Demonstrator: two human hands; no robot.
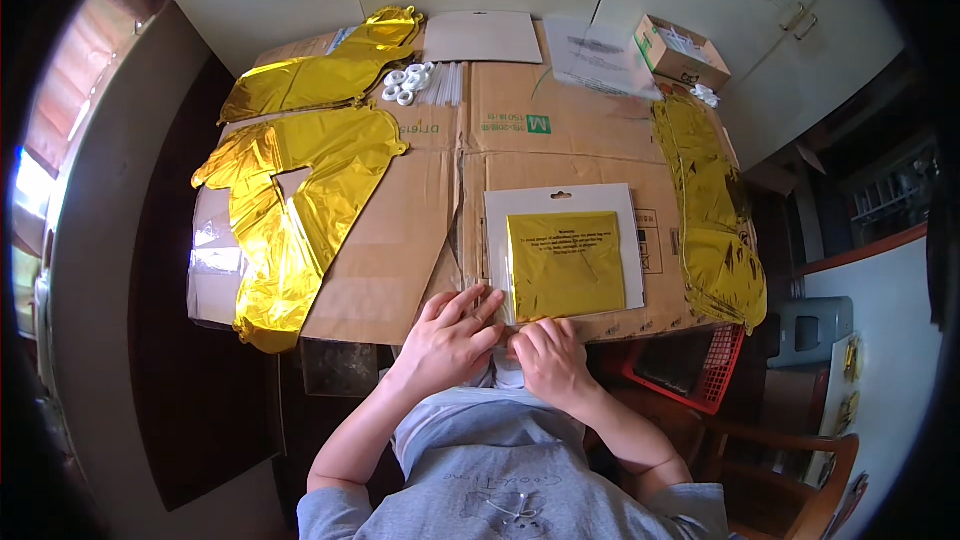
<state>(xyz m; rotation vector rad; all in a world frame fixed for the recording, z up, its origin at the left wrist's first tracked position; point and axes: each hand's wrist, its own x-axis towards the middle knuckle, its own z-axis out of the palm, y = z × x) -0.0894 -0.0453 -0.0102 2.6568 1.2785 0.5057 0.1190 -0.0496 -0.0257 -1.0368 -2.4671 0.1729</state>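
Observation:
A flat package [566,258] lies at the near edge of the cardboard-covered table, in front of me. It is a clear plastic bag around a white card with a hang hole and a folded gold foil sheet. Just off its lower left corner, my left hand [452,340] has its fingers bent and close together, thumb beneath, pinching the bag's edge. My right hand [550,362] is closed, fingers curled at the package's lower edge near the left hand. What lies between the fingertips is mostly hidden, though clear film shows beside them.
Flat gold foil balloons [290,205] lie on the left, with another foil balloon [705,210] on the right. White tape rolls [405,85], clear straws [446,85], a stack of cards [482,38], plastic sleeves [595,55] and an open box [682,50] stand farther back. A red basket [715,370] sits below.

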